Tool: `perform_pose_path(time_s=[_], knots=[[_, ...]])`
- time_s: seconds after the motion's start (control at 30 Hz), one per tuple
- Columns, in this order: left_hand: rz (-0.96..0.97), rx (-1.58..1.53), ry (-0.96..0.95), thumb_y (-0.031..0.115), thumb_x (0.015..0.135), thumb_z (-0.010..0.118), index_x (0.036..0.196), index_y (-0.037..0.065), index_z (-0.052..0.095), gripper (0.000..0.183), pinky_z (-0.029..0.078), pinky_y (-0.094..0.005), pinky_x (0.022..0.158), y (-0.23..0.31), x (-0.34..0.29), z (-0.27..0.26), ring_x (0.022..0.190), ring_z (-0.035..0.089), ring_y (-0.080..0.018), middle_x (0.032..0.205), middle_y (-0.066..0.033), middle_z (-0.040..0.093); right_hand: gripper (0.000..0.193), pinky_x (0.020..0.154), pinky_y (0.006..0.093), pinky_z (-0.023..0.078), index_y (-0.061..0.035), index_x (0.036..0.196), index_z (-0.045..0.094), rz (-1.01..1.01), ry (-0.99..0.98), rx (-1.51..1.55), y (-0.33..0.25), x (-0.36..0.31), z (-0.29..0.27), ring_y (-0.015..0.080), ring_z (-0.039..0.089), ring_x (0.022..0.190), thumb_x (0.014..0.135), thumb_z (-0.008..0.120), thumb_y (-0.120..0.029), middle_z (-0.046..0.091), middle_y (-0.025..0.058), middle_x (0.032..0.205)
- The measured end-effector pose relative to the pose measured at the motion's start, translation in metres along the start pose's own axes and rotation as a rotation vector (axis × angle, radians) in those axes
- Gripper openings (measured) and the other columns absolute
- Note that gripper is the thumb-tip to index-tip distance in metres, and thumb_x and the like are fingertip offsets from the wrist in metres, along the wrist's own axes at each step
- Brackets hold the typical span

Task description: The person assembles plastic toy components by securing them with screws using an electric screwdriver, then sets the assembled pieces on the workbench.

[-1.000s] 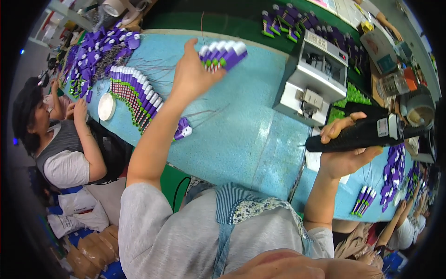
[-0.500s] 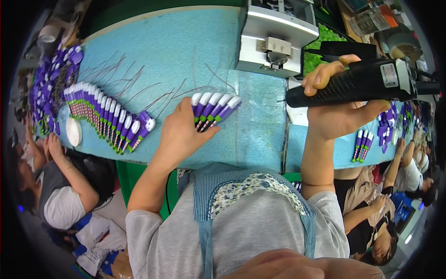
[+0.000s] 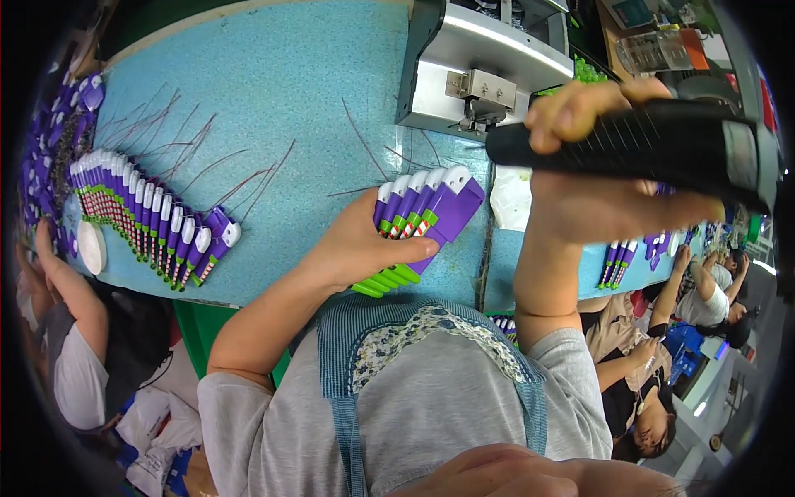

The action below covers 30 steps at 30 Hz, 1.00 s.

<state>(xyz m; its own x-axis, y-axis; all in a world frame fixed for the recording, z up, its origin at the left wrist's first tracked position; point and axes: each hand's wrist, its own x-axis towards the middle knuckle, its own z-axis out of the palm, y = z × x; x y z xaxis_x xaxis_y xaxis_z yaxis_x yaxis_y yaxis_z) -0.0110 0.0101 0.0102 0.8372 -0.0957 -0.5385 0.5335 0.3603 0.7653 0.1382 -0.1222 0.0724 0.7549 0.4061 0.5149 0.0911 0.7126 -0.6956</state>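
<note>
My left hand [image 3: 352, 244] holds a fanned bunch of several flat purple parts [image 3: 450, 207] with white tops, green ends and striped middles. Its thumb presses across their front, and the rightmost one shows a broad purple face. My right hand [image 3: 563, 203], smeared by motion, grips a black electric screwdriver [image 3: 654, 145] lying nearly level, its narrow end toward the left. That end hangs above and to the right of the bunch, apart from it, in front of a silver screw feeder [image 3: 489, 87].
A long overlapping row of similar parts [image 3: 145, 207] lies left on the blue tabletop [image 3: 298, 66], thin wires [image 3: 186, 137] trailing behind it. Beyond are a purple heap [image 3: 50, 149] and a white round dish [image 3: 92, 247]. Other people sit at both sides.
The bunch in my left hand has turned, showing the rightmost part's broad purple face and more green ends. The screwdriver's narrow end has shifted slightly left and up in my right hand.
</note>
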Motion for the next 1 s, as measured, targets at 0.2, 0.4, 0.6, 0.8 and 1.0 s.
perform_pose_path(time_s=[0.2, 0.4, 0.6, 0.8, 1.0], knots=[[-0.089, -0.053, -0.02, 0.018, 0.068, 0.083, 0.117, -0.004, 0.052, 0.062, 0.049, -0.0279, 0.083, 0.005, 0.003, 0.0, 0.091, 0.06, -0.0143, 0.105, -0.0085, 0.062, 0.097, 0.051, 0.0327, 0.044, -0.0047, 0.121, 0.048, -0.031, -0.123, -0.193, -0.014, -0.013, 0.009, 0.0205, 0.052, 0.052, 0.074, 0.03, -0.087, 0.056, 0.012, 0.073], [-0.106, -0.065, 0.017, 0.018, 0.066, 0.085, 0.116, -0.005, 0.05, 0.066, 0.05, -0.0291, 0.083, -0.003, 0.007, 0.003, 0.092, 0.06, -0.0155, 0.104, -0.0102, 0.062, 0.094, 0.048, 0.0329, 0.043, -0.0035, 0.115, 0.048, -0.031, -0.027, -0.211, -0.008, -0.024, 0.006, 0.0206, 0.051, 0.048, 0.073, 0.034, -0.087, 0.055, 0.0121, 0.068], [-0.086, -0.072, 0.009, 0.016, 0.067, 0.084, 0.115, -0.004, 0.052, 0.061, 0.05, -0.0287, 0.082, 0.002, 0.014, 0.003, 0.09, 0.061, -0.0144, 0.102, -0.0085, 0.063, 0.1, 0.047, 0.034, 0.042, -0.0035, 0.117, 0.049, -0.004, 0.001, -0.174, -0.003, -0.021, 0.005, 0.0214, 0.051, 0.048, 0.069, 0.033, -0.09, 0.055, 0.0126, 0.069], [-0.081, -0.061, -0.073, 0.016, 0.069, 0.082, 0.123, -0.005, 0.048, 0.068, 0.049, -0.0294, 0.085, 0.006, 0.021, 0.003, 0.095, 0.06, -0.0143, 0.107, -0.0088, 0.062, 0.101, 0.055, 0.0367, 0.044, -0.0054, 0.115, 0.055, -0.1, -0.144, -0.157, -0.006, 0.026, -0.022, 0.0238, 0.053, 0.054, 0.069, 0.027, -0.091, 0.06, 0.0163, 0.078], [-0.086, -0.119, -0.1, 0.015, 0.069, 0.082, 0.124, -0.004, 0.048, 0.067, 0.049, -0.0292, 0.085, 0.006, 0.018, -0.002, 0.094, 0.06, -0.0145, 0.107, -0.0083, 0.062, 0.099, 0.052, 0.0352, 0.042, -0.0044, 0.113, 0.052, -0.015, -0.066, -0.066, 0.007, 0.006, -0.006, 0.0223, 0.052, 0.052, 0.072, 0.024, -0.09, 0.058, 0.0139, 0.074]])
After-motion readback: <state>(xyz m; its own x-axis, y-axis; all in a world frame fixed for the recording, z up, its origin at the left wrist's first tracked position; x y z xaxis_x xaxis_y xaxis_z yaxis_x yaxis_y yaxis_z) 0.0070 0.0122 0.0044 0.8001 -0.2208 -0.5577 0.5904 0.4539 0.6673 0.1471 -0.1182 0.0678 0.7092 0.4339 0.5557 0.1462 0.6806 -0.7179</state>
